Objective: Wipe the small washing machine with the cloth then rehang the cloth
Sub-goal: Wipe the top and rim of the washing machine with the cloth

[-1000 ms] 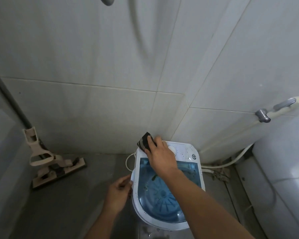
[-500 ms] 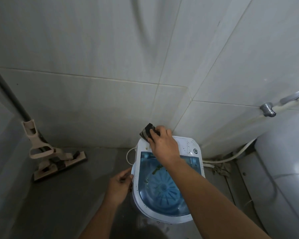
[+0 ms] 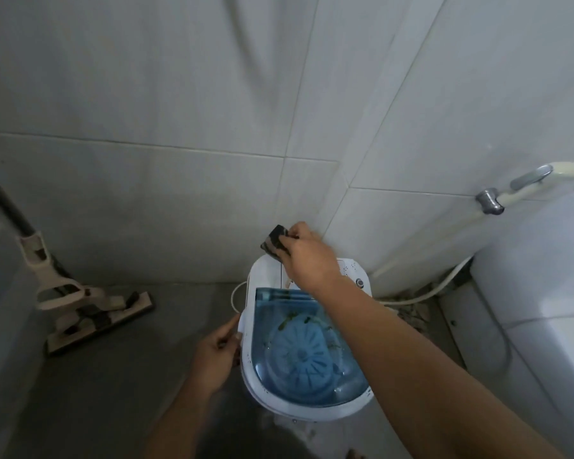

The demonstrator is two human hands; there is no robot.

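The right hand (image 3: pixel 307 260) has moved toward 12 o'clock, fingers gripping the cloth (image 3: pixel 274 241) at the back edge of the washing machine (image 3: pixel 262 276); the left hand (image 3: pixel 214 354), fingers curled, touches its 9 o'clock rim.

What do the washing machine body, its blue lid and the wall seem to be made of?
Washing machine body: likely white moulded plastic, smooth, slightly glossy.
Blue lid: probably tinted clear plastic; the ribbed disc inside shows through it.
Wall: seemingly glazed ceramic tile, pale with soft reflections and straight grout lines.
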